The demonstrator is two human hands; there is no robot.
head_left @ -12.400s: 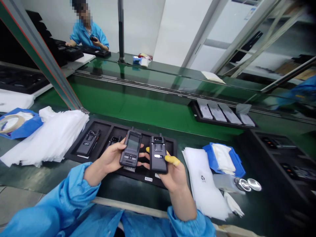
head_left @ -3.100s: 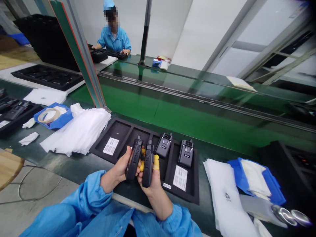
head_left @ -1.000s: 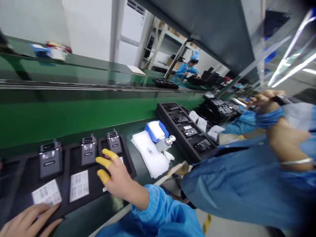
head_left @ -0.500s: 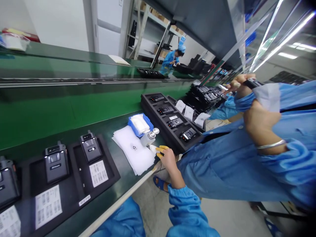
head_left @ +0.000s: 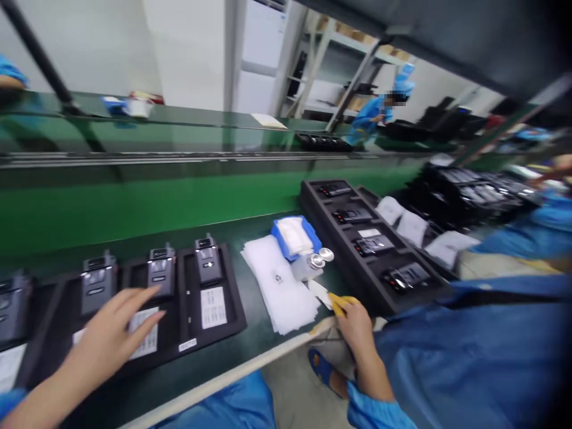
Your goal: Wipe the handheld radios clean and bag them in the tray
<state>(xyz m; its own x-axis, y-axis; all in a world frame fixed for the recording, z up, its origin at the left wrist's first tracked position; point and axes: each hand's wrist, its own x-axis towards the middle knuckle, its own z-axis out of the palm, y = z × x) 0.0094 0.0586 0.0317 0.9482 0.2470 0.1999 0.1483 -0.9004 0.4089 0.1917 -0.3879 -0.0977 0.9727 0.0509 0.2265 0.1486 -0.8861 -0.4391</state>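
Note:
My left hand (head_left: 114,333) reaches in from the lower left, fingers spread and holding nothing that shows. It hovers over a black foam tray (head_left: 235,319) of handheld radios, its fingertips near one radio (head_left: 161,271). Another radio (head_left: 208,261) lies in the end compartment above a white label sheet (head_left: 213,308). My right hand (head_left: 355,322), with yellow finger covers, is closed at the bench edge on a small white wipe (head_left: 319,292). Beside that wipe stands a dispenser bottle (head_left: 307,266) with its round metal lid up. White printed sheets (head_left: 277,286) lie left of it.
A blue box (head_left: 295,235) of white wipes sits behind the bottle. Another foam tray (head_left: 379,286) with several radios stands at right, close to a person in blue work clothes (head_left: 482,351). A green wall (head_left: 156,205) runs behind the bench.
My view has swung left, so things sit farther right in it. My left hand has come into view over the left tray. My right hand stays by the wipe.

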